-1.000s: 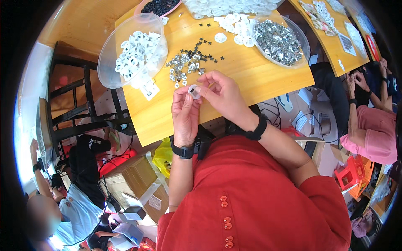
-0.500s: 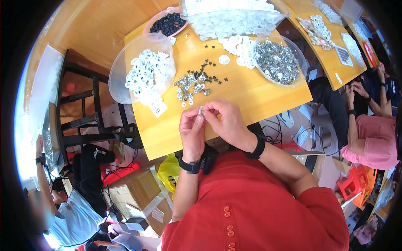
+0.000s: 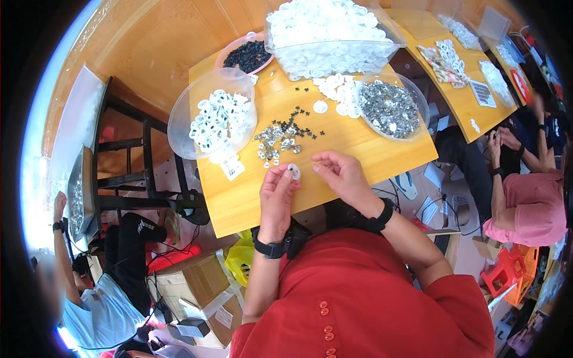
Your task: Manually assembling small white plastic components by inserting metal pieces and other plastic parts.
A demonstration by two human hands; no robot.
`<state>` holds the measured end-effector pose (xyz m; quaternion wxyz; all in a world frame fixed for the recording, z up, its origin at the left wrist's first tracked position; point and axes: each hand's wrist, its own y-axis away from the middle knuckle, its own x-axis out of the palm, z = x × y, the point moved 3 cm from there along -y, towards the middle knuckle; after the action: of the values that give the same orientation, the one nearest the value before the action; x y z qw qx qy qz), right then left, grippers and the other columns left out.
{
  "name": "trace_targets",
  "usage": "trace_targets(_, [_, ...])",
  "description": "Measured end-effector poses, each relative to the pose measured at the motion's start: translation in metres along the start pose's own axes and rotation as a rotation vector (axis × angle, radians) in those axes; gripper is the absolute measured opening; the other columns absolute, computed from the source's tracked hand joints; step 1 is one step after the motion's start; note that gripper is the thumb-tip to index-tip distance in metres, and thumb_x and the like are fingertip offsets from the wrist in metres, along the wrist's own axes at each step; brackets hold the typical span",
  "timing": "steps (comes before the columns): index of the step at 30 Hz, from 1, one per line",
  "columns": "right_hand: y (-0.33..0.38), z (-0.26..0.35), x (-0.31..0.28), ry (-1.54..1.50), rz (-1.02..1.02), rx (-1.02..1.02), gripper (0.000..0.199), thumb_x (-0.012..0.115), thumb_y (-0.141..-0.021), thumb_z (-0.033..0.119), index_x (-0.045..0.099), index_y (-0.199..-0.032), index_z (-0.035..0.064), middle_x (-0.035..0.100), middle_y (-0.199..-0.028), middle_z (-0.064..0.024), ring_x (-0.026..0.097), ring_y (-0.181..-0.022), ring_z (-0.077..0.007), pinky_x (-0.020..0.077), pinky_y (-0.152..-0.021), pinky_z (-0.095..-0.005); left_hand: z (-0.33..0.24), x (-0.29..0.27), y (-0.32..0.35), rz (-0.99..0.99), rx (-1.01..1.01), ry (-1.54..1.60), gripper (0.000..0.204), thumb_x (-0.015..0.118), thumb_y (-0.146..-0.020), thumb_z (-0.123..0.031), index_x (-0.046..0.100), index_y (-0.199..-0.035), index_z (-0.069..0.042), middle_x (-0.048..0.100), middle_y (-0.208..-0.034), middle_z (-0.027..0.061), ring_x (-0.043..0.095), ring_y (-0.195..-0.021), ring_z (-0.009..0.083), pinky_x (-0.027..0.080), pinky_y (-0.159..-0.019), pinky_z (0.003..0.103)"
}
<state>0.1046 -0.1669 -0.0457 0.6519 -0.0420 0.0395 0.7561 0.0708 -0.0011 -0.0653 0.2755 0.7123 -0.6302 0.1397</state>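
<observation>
Legible words: none; print too small or blurred throughout.
1. White paper label point(image 3: 231, 167), dark square printed block; on yellow wooden tabletop point(image 3: 239, 206), beside clear round plastic tub point(image 3: 179, 128).
2. Black cloth trousers point(image 3: 132, 238), seated person at left; white lettering on leg.
3. White rectangular paper slip point(image 3: 224, 317), faint print; on brown cardboard box point(image 3: 206, 277).
4. White rectangular card point(image 3: 483, 93), dark markings; on neighbouring wooden table point(image 3: 462, 110).
</observation>
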Motion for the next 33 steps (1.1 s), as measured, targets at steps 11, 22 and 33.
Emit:
trace_targets(11, [-0.059, 0.024, -0.033, 0.462, -0.004, -0.199, 0.018, 0.061, -0.080, 0.012, 0.064, -0.093, -0.0008, 0.065, -0.081, -0.0162, 0.063, -0.072, -0.0303, 0.0493, -0.065, -0.0395, -0.084, 0.030, -0.015, 0.103, 0.061, 0.056, 0.041, 0.049, -0.096, -0.026, 0.043, -0.127, -0.001, 0.052, -0.123, 0.0134, 0.056, -0.091, 0.0139, 0.046, -0.082, 0.024])
trace_targets(22, [-0.129, -0.001, -0.021, 0.939, 0.012, -0.335, 0.012, 0.046, -0.080, 0.002, 0.056, -0.084, -0.0035, 0.057, -0.091, -0.0265, 0.059, -0.084, -0.0417, 0.0483, -0.073, -0.0474, -0.010, -0.006, 0.009, -0.064, -0.077, 0.029, 0.032, 0.053, -0.082, 0.005, 0.056, -0.112, -0.004, 0.059, -0.096, 0.0032, 0.048, -0.073, 0.0061, 0.040, -0.065, 0.019])
trace_targets(33, [-0.135, -0.001, -0.026, 0.832, 0.081, -0.272, 0.011, 0.050, -0.081, 0.000, 0.056, -0.089, -0.0044, 0.060, -0.087, -0.0243, 0.059, -0.083, -0.0388, 0.0483, -0.074, -0.0428, -0.001, -0.005, 0.010, -0.063, -0.097, 0.047, 0.024, 0.055, -0.090, -0.006, 0.054, -0.114, -0.004, 0.059, -0.099, 0.0044, 0.050, -0.072, 0.0079, 0.042, -0.067, 0.020])
